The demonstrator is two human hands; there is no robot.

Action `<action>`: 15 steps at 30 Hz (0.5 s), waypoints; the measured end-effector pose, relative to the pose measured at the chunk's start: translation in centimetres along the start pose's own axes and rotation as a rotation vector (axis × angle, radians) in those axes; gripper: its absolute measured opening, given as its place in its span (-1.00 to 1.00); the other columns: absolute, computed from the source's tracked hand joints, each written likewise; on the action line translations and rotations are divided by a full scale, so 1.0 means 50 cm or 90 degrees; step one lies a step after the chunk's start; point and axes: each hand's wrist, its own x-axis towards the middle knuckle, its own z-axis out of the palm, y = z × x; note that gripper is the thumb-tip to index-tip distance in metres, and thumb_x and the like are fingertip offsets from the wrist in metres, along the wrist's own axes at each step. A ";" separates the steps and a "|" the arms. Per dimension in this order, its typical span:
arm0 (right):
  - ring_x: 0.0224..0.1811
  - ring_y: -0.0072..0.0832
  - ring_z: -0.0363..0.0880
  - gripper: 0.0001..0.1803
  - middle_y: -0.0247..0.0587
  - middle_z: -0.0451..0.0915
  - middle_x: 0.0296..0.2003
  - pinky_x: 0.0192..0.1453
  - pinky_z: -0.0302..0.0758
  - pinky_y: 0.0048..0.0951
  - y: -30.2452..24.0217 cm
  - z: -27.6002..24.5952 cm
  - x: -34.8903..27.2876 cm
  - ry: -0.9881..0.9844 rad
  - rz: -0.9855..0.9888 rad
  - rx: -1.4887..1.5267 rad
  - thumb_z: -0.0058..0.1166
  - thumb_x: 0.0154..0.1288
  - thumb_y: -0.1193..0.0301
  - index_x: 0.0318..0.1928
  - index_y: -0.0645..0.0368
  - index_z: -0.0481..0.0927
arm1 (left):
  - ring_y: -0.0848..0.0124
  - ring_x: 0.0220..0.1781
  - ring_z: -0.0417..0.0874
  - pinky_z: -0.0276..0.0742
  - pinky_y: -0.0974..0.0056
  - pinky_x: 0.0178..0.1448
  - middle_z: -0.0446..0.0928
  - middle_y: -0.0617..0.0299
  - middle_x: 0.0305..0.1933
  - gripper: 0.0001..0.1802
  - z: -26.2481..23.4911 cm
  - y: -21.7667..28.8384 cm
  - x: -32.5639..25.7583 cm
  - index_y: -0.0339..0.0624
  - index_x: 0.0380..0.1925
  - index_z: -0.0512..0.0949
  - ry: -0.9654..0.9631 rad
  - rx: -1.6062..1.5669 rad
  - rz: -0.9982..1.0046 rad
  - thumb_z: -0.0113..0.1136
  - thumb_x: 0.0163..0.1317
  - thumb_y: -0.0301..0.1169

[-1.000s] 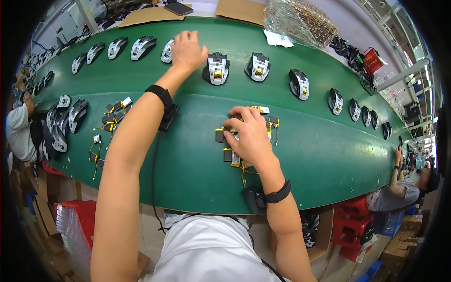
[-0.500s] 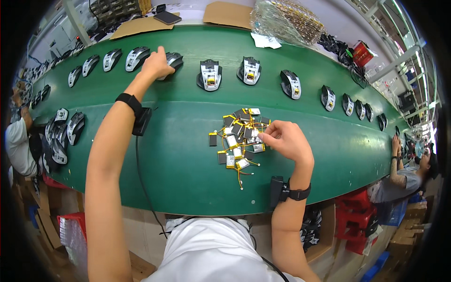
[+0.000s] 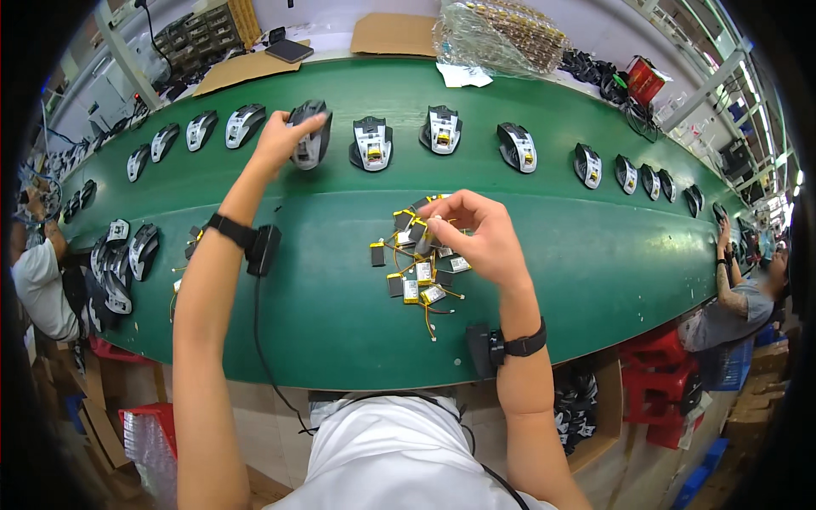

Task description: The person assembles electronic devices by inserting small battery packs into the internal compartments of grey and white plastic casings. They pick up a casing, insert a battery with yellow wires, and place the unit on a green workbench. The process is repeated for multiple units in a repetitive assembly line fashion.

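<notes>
My left hand point(image 3: 285, 140) is closed on a grey and black computer mouse point(image 3: 311, 151) on the far part of the green table; the mouse is blurred by motion. Above a loose heap of small flat batteries point(image 3: 410, 291) with thin coloured leads, my right hand point(image 3: 480, 234) pinches with thumb and forefinger. A blurred grey battery point(image 3: 422, 244) hangs just under those fingertips, its lead partly hidden. To the right of the held mouse stands an opened mouse point(image 3: 371, 144) with a yellow-edged part inside, and another opened mouse point(image 3: 441, 130) sits beyond it.
More mice line the table point(image 3: 340, 340) to both sides, and several are stacked in a pile point(image 3: 115, 263) at left. Cardboard point(image 3: 404, 36) and a plastic-wrapped bundle point(image 3: 497, 38) lie at the back. Other people work at the left and right ends. A black cable point(image 3: 259, 340) trails from my left wrist.
My left hand has shifted the mouse from its place in the row, turning it. My right hand has moved left over the batteries and lifts one. The view has shifted slightly.
</notes>
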 end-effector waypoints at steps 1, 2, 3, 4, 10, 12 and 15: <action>-0.20 -0.53 0.69 -0.89 -0.19 0.69 -0.19 -0.08 0.62 -0.51 0.005 0.017 0.001 -0.031 -0.014 0.181 0.22 0.28 0.54 -0.22 0.28 0.58 | 0.39 -0.09 0.61 0.54 0.25 0.00 0.60 0.17 -0.12 -0.26 -0.009 0.023 -0.025 -0.32 -0.06 0.54 -0.106 -0.203 -0.068 0.38 0.07 0.16; -0.19 -0.53 0.69 -0.88 -0.18 0.70 -0.20 -0.06 0.61 -0.51 0.006 0.032 -0.002 -0.034 0.009 0.212 0.22 0.29 0.54 -0.20 0.29 0.57 | 0.39 -0.14 0.64 0.57 0.24 -0.06 0.62 0.19 -0.14 -0.34 -0.014 0.041 -0.065 -0.30 -0.04 0.54 -0.119 -0.318 -0.087 0.32 0.15 0.09; -0.19 -0.52 0.69 -0.86 -0.18 0.70 -0.21 -0.04 0.61 -0.51 0.003 0.046 -0.005 -0.040 0.031 0.244 0.23 0.29 0.54 -0.19 0.29 0.57 | 0.39 -0.19 0.67 0.60 0.23 -0.12 0.64 0.21 -0.15 -0.42 -0.018 0.062 -0.116 -0.29 -0.03 0.54 -0.127 -0.432 -0.104 0.27 0.23 0.03; -0.19 -0.52 0.69 -0.85 -0.18 0.70 -0.22 -0.03 0.61 -0.51 0.002 0.062 -0.007 -0.050 0.052 0.275 0.24 0.30 0.54 -0.17 0.30 0.56 | 0.39 -0.24 0.69 0.63 0.23 -0.18 0.66 0.23 -0.17 -0.50 -0.020 0.079 -0.163 -0.27 -0.01 0.53 -0.131 -0.547 -0.118 0.21 0.31 -0.04; -0.17 -0.54 0.68 -0.84 -0.17 0.70 -0.22 -0.02 0.60 -0.52 -0.003 0.126 -0.028 -0.079 0.063 0.263 0.23 0.34 0.50 -0.15 0.35 0.64 | 0.34 -0.13 0.69 0.62 0.19 0.03 0.67 0.20 -0.14 -0.65 0.006 0.062 -0.342 -0.21 -0.01 0.56 -0.206 -0.804 -0.187 0.09 0.35 -0.21; -0.19 -0.54 0.68 -0.83 -0.16 0.71 -0.22 -0.03 0.60 -0.52 -0.011 0.133 -0.029 -0.117 0.126 0.266 0.22 0.35 0.49 -0.14 0.35 0.64 | 0.35 -0.10 0.69 0.62 0.15 0.07 0.66 0.19 -0.14 -0.64 0.013 0.042 -0.352 -0.20 -0.02 0.56 -0.187 -0.818 -0.181 0.14 0.32 -0.20; -0.22 -0.55 0.67 -0.82 -0.17 0.70 -0.25 -0.07 0.60 -0.53 -0.005 0.138 -0.032 -0.113 0.111 0.245 0.21 0.36 0.48 -0.14 0.36 0.64 | 0.23 0.08 0.66 0.59 0.07 0.20 0.63 0.05 -0.02 -0.59 0.012 0.011 -0.343 -0.23 0.02 0.53 -0.193 -0.823 -0.144 0.18 0.27 -0.21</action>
